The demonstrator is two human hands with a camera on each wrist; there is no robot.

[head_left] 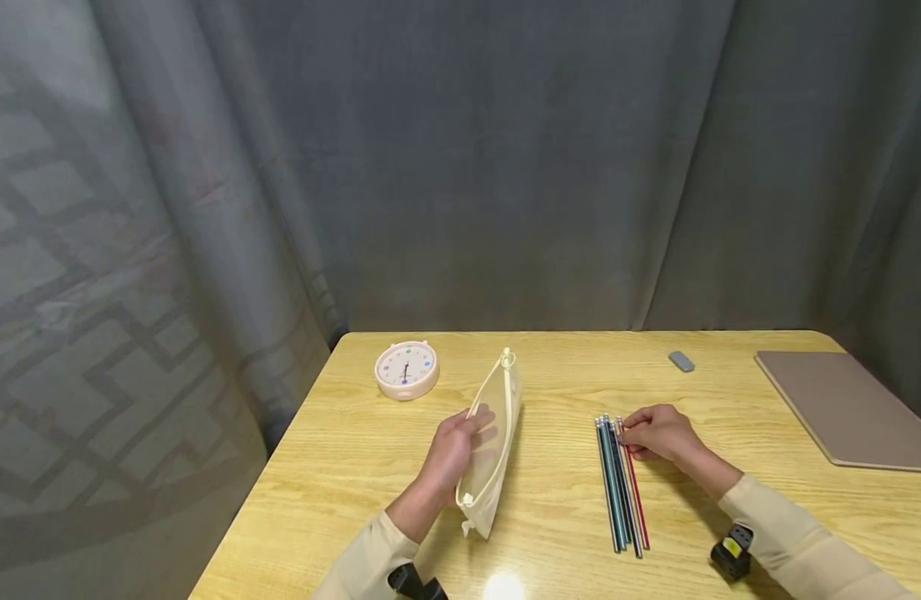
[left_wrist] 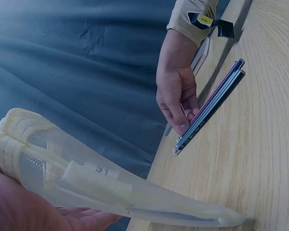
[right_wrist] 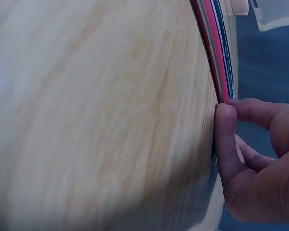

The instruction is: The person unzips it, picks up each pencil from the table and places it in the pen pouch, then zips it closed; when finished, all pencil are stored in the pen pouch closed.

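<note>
Cream mesh pouch (head_left: 498, 462): lower centre of the head frame, tilted, held between thumb and fingers of the left hand (head_left: 452, 450). Pencils (head_left: 614, 483): side by side on the wooden table (head_left: 317, 508), right of the pouch. Right hand (head_left: 661, 433): thumb and fingertip nearly together, pinching the red pencil (head_left: 638, 500) at its upper end.

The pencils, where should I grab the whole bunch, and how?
Probably across the middle of the pencils, coming from above, with your thumb and fingers squeezing the two long outer sides. They lie flat, close together and nearly lined up, and the right hand is only near their far ends, so the middle is free.
</note>
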